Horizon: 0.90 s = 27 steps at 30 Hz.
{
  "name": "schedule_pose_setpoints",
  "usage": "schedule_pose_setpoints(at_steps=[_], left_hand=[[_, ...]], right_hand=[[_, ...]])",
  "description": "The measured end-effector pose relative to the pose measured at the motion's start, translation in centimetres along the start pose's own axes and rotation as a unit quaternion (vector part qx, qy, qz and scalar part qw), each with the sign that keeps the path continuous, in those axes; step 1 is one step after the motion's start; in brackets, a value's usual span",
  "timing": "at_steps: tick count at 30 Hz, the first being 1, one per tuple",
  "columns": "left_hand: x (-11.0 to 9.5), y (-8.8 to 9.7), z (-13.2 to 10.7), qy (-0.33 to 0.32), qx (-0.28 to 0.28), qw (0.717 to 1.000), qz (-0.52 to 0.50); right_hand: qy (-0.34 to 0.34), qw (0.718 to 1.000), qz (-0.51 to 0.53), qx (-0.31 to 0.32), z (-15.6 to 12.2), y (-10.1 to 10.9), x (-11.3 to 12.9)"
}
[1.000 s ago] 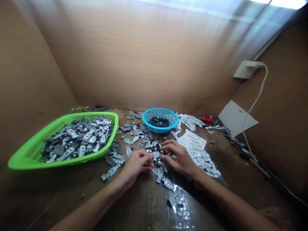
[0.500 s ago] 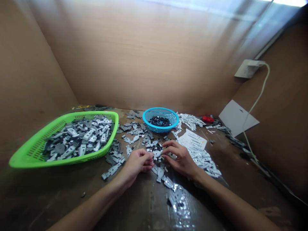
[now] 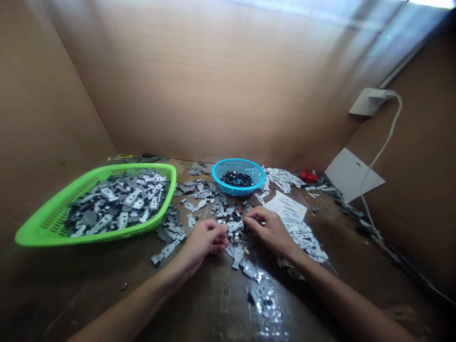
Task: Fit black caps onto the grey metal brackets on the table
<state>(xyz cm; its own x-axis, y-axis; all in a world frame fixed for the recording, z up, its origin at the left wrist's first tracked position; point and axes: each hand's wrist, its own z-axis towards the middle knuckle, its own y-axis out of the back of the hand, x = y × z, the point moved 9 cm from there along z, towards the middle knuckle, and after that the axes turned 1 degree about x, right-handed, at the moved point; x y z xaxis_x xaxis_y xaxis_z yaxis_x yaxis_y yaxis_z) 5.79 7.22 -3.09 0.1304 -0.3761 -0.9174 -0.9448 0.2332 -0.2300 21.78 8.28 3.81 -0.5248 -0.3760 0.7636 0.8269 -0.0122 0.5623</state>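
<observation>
My left hand (image 3: 204, 241) is curled at the near side of a scattered heap of small stamped metal parts (image 3: 233, 237), its fingertips touching the heap's silver pieces. My right hand (image 3: 270, 232) reaches in from the other side, with its fingertips among small black pieces (image 3: 234, 218). The two hands are a short way apart. Whether either hand pinches a small part is hidden by the fingers. More grey and silver parts lie loose around both hands on the brown tabletop (image 3: 199, 294).
A green plastic basket (image 3: 46, 225) of grey and silver parts stands to the left. A blue basket (image 3: 238, 187) of black pieces stands at the back. To the right lie a printed white paper (image 3: 285, 206), more parts, and a red object (image 3: 308, 176). Brown walls enclose the table, with a wall socket (image 3: 366, 102) and white cable (image 3: 390, 133).
My right hand has shifted slightly up and to the right, its fingers now at the black pieces. The whole view has drifted slightly, and my left hand has barely moved.
</observation>
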Motion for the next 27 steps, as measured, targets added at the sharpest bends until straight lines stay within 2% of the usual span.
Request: schedule_pose_setpoints(at_steps=[4,11,15,21,24,27], left_hand=[[0.2,-0.1,-0.1,0.009,0.006,1.0,-0.004],[0.1,-0.3,-0.1,0.006,0.018,1.0,0.004],[0.1,-0.5,-0.1,0.007,0.027,1.0,0.011],[0.3,-0.8,-0.2,0.02,0.037,0.999,0.013],[0.2,-0.5,-0.1,0.024,0.025,0.999,0.007],[0.0,0.0,0.1,0.018,0.008,1.0,0.003]], right_hand=[[-0.1,0.989,0.085,0.073,-0.1,-1.6,-2.3],[-0.189,0.961,0.181,0.089,-0.8,-2.4,-3.8],[-0.203,0.954,0.201,0.093,-0.9,-2.7,-4.1],[-0.167,0.973,0.142,0.075,-0.4,-1.6,-4.1],[-0.092,0.994,0.019,0.055,0.3,0.3,-3.3],[0.01,0.992,-0.121,0.044,0.8,1.7,-2.3]])
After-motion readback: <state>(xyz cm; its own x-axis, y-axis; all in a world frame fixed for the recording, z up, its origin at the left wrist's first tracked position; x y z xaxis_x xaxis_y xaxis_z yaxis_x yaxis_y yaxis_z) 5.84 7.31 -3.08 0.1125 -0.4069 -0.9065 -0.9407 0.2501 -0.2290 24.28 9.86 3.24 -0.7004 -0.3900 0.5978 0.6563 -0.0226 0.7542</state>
